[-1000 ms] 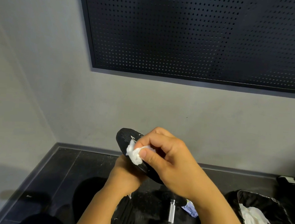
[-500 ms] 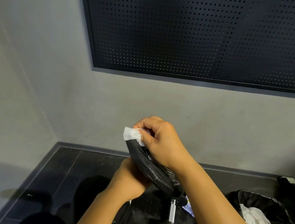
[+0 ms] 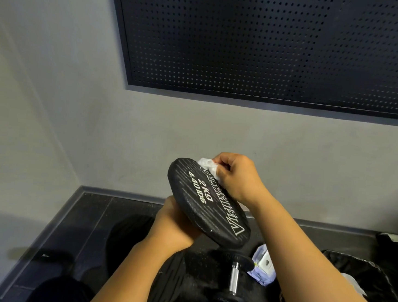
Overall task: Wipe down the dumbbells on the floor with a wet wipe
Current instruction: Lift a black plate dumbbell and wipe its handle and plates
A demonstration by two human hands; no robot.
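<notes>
Head view puts the dumbbell (image 3: pixel 209 201) at centre frame, lifted clear of the floor (image 3: pixel 85 223) and tilted so one round black end plate faces me. Its handle and far end are hidden behind that plate and my left hand (image 3: pixel 174 230), which is curled tight underneath it, gripping the dumbbell from below. My right hand (image 3: pixel 237 178) pinches a bunched white wet wipe (image 3: pixel 206 165) between thumb and fingers and presses it to the plate's upper rim. Most of the wipe is buried in the hand.

White lettering on the plate reads "2 KG" and "4.40 lbs". A longer brand word in outline letters ends at a triangle mark, but I can't read it with confidence.

Below, a second dumbbell (image 3: pixel 233 281) with a chrome handle lies on the dark floor, just beside a pale wipe packet (image 3: pixel 263 269) half covered by my right forearm. At lower right a black bag (image 3: pixel 363 273) holds something white; the frame edge cuts it off. Dark rounded shapes at lower left are too dim to identify.

A grey wall (image 3: pixel 158 135) fills the background, with a black perforated panel (image 3: pixel 274 44) across the top. Between the hands and the wall I see open air.
</notes>
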